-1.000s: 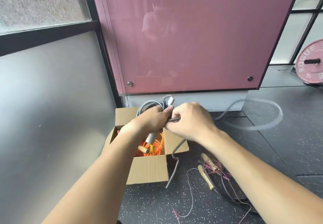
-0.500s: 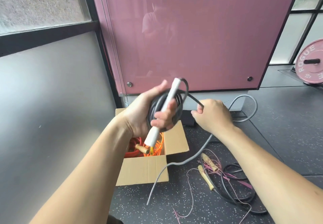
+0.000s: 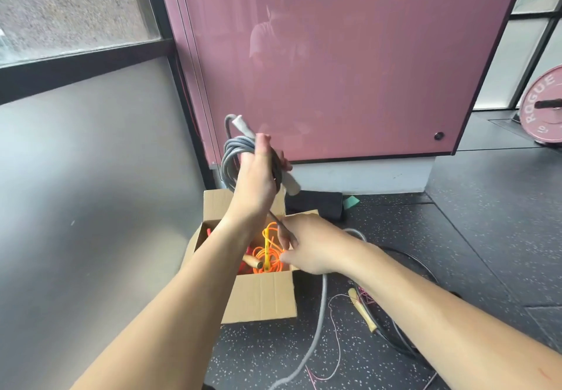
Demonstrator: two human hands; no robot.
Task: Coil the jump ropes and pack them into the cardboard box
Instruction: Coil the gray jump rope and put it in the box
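Your left hand (image 3: pixel 255 183) is raised above the box (image 3: pixel 258 295). Its fingers curl round the grey rope (image 3: pixel 232 152) and its white handle (image 3: pixel 291 185). The handle lies across the loops, so one grip pins both. Holding the coil high over the box lets the loose run hang free instead of catching on the flaps.

Your right hand (image 3: pixel 310 248) is just over the box's right flap and pinches that run between thumb and fingers. From the pinch the strand goes taut up to the coil. The rest drops past the box's right side onto the floor (image 3: pixel 456 237) and trails back toward you. The pinch looks meant to steer and tension the next loop. I judge you are mid-coil, with several turns made and a long tail left; the second handle is not in view.

Inside the box an orange rope (image 3: pixel 270 253) with a wooden handle (image 3: pixel 253 261) is already packed, and something red lies beside it. On the floor right of the box, a pink rope (image 3: pixel 366 297) and a black rope (image 3: pixel 389 339) lie uncoiled and tangled, so they are yet to be done. The grey tail runs close to them and could snag as you draw it in.
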